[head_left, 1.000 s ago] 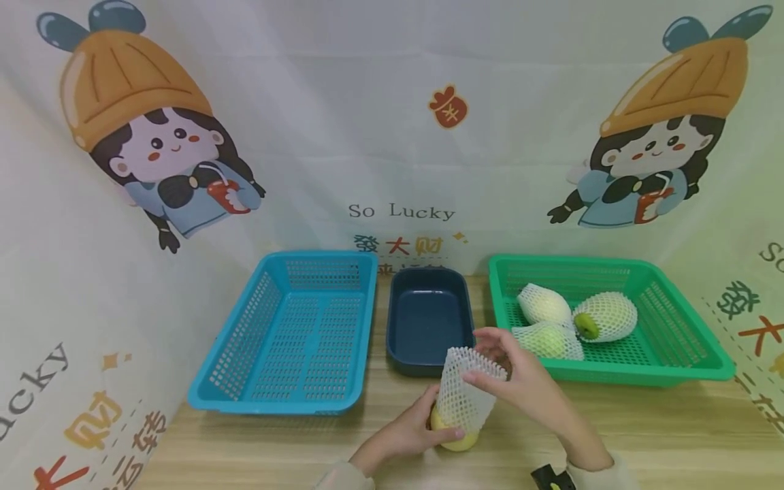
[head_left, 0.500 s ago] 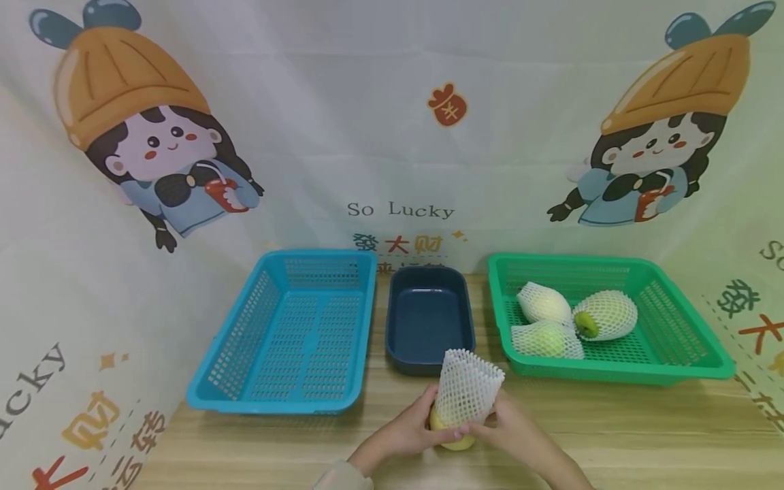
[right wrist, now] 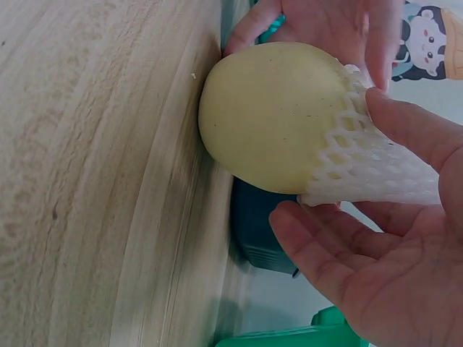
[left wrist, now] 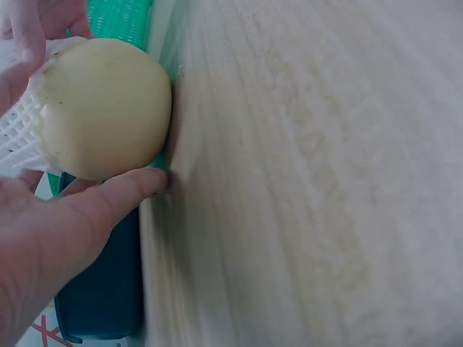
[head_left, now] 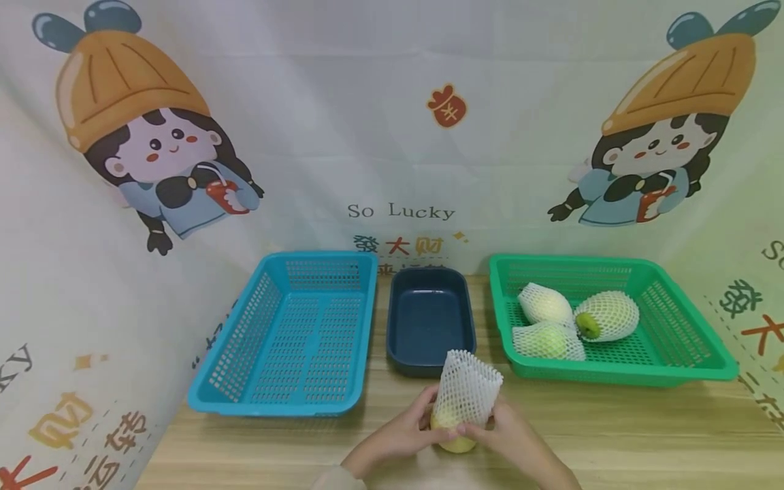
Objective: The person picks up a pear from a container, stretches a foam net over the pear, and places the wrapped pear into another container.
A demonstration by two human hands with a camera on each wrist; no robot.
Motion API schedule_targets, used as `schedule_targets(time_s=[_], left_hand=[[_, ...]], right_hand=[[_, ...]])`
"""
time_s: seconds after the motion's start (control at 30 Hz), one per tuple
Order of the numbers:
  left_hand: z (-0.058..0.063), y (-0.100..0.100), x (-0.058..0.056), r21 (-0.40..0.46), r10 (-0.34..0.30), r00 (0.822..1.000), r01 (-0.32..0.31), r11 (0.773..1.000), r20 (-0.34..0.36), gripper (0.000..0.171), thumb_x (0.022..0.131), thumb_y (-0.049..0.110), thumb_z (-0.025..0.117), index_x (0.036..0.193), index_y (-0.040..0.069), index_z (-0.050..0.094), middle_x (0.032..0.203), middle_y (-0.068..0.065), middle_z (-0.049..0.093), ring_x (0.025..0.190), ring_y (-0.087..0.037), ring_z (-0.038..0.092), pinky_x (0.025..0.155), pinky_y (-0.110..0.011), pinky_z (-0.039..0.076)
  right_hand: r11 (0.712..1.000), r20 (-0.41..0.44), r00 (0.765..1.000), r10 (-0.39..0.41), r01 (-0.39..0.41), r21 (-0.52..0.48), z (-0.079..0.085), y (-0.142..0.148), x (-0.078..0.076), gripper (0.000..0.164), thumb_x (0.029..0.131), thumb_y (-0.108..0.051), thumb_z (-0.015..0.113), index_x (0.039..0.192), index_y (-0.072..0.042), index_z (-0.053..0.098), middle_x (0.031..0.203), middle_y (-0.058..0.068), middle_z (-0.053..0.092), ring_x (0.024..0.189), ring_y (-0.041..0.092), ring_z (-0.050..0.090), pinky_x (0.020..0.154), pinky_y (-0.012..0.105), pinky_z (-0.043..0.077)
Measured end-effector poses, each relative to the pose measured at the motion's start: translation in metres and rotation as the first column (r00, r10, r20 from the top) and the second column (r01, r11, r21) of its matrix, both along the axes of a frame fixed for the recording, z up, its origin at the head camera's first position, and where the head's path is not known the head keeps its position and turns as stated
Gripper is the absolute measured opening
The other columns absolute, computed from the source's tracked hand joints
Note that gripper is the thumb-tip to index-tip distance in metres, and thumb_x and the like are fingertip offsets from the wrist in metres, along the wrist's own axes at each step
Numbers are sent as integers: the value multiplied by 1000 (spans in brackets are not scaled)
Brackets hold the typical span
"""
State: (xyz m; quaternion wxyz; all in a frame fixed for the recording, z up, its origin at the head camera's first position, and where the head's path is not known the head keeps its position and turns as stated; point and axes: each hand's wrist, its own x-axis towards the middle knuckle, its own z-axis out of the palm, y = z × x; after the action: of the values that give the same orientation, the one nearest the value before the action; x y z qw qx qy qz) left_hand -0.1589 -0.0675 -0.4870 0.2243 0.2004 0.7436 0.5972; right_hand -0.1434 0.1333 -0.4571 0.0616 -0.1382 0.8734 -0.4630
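Note:
A smooth, pale yellow fruit [right wrist: 268, 116] sits with its bare rounded end at the table and its upper part inside a white foam net sleeve [head_left: 468, 388]. In the head view, my left hand [head_left: 401, 430] holds the fruit from the left, its thumb across the front. My right hand [head_left: 508, 429] grips the sleeved fruit from the right. The right wrist view shows that thumb on the sleeve's lower edge, with the fingers at the opposite side. Above both hands, the sleeve's open end stands loose.
A blue basket [head_left: 199, 398] is at the left, bare inside. Behind the hands stands a dark blue tray [head_left: 429, 327]. The green basket [head_left: 674, 333] at the right holds three net-sleeved fruits [head_left: 606, 316]. A printed cloth hangs behind the wooden table [head_left: 612, 435].
My right hand has come down from the top of the foam net to the fruit's right side, near the sleeve's lower edge. My left hand stays round the fruit.

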Motion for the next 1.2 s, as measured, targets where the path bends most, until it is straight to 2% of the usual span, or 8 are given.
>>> schedule_targets(time_s=[0.13, 0.4, 0.57, 0.67, 0.77, 0.9, 1.2], left_hand=[[-2, -2, 1, 17, 40, 999, -41, 999, 17, 58, 89, 28, 62, 140, 21, 36, 144, -10, 40, 131, -34, 40, 106, -46, 35], [-1, -4, 2, -7, 78, 997, -78, 997, 16, 58, 86, 25, 65, 139, 17, 41, 139, -11, 46, 128, -33, 44, 103, -46, 38], [-2, -5, 1, -30, 58, 998, -58, 998, 24, 61, 86, 25, 65, 140, 13, 39, 140, -11, 45, 127, -32, 44, 104, -46, 37], [-3, -6, 1, -36, 33, 999, -32, 999, 18, 62, 86, 24, 65, 141, 13, 37, 138, -10, 47, 123, -28, 48, 102, -40, 40], [-4, -8, 2, -36, 1, 1000, -1, 999, 6, 63, 87, 23, 65, 142, 12, 35, 132, -10, 51, 112, -20, 55, 93, -29, 45], [-6, -11, 2, -21, -34, 999, 34, 999, 2, 65, 88, 23, 64, 143, 10, 33, 125, -9, 54, 101, -11, 57, 84, -21, 47], [-7, -12, -2, -62, -34, 999, 34, 997, -14, 60, 90, 30, 60, 141, 9, 36, 118, -6, 55, 89, -8, 54, 76, -20, 46]], right_hand=[[1000, 2, 1000, 0, 0, 23, 0, -1, 0, 62, 76, -33, 75, 123, 0, 51, 117, 15, 60, 102, 24, 59, 81, 33, 50], [1000, 23, 1000, 5, -6, 11, 0, -3, -1, 65, 75, -33, 75, 124, 1, 50, 121, 17, 58, 107, 28, 58, 88, 44, 48], [1000, 18, 1000, 24, -24, 5, -3, -2, -1, 67, 74, -31, 77, 125, 2, 48, 120, 16, 57, 105, 26, 58, 85, 36, 50], [999, 21, 999, 41, -41, -11, -5, -2, 0, 67, 73, -28, 78, 123, 4, 48, 117, 17, 57, 103, 26, 58, 83, 34, 51], [999, 47, 998, 49, -48, -26, -6, -2, 1, 66, 73, -25, 78, 121, 8, 48, 114, 19, 57, 101, 28, 59, 82, 39, 51], [997, 69, 995, 65, -62, -43, -9, -2, 2, 67, 73, -23, 78, 120, 11, 46, 111, 21, 57, 99, 29, 58, 81, 42, 51], [990, 110, 986, 126, -118, -77, -14, -1, -2, 76, 74, -30, 77, 128, 10, 40, 120, 23, 55, 107, 33, 55, 87, 49, 48]])
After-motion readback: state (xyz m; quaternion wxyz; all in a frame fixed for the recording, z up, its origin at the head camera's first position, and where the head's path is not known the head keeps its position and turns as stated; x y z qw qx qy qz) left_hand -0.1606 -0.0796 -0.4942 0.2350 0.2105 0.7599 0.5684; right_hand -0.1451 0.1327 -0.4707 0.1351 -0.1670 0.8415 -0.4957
